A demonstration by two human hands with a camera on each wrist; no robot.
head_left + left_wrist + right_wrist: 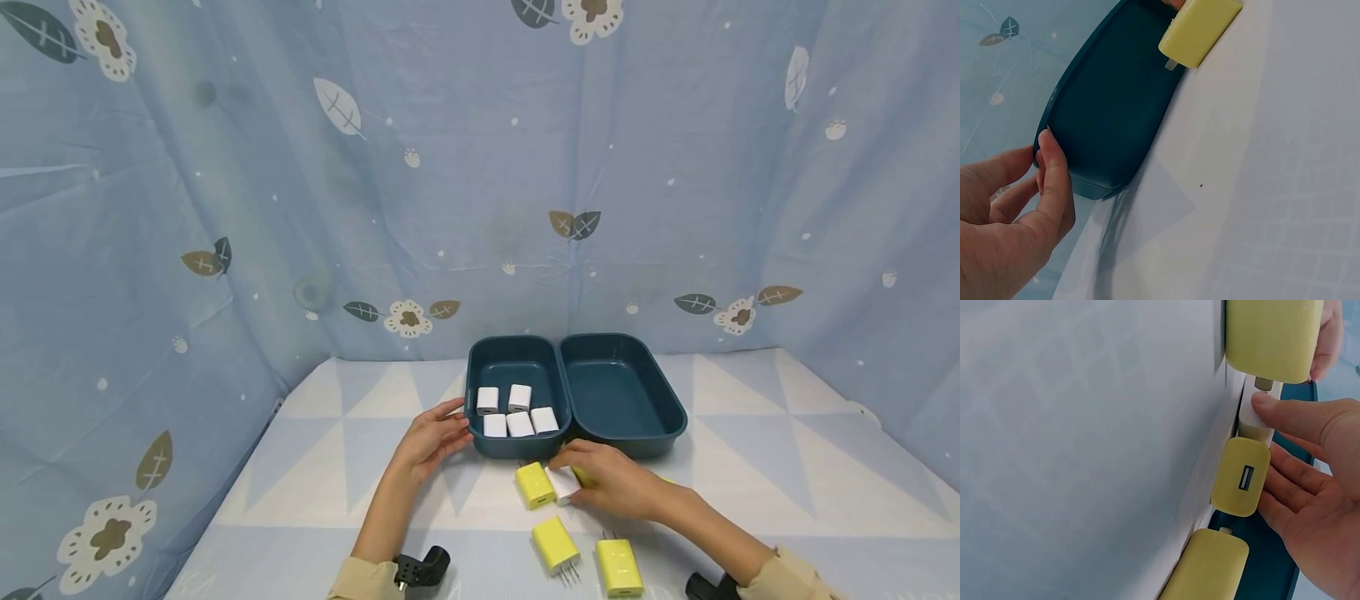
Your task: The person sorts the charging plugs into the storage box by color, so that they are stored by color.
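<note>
Two dark teal bins stand side by side in the head view. My left hand (431, 440) pinches the rim of the left bin (517, 447) at its near left corner; the left wrist view shows fingers on both sides of that rim. Several white plug chargers (519, 424) lie in this bin. Just in front of the bins, my right hand (615, 482) grips another white plug charger (564, 486) between thumb and fingers, low at the table. Yellow plug chargers flank it: one (535, 485) on its left, another (1241, 477) beside the fingers and partly hidden in the head view.
The right bin (618, 387) shows a bare floor. Nearer the front lie two more yellow chargers, one (556, 546) with prongs toward me and one (619, 567) with prongs pointing away. A patterned blue curtain (480, 208) hangs behind the table (300, 475).
</note>
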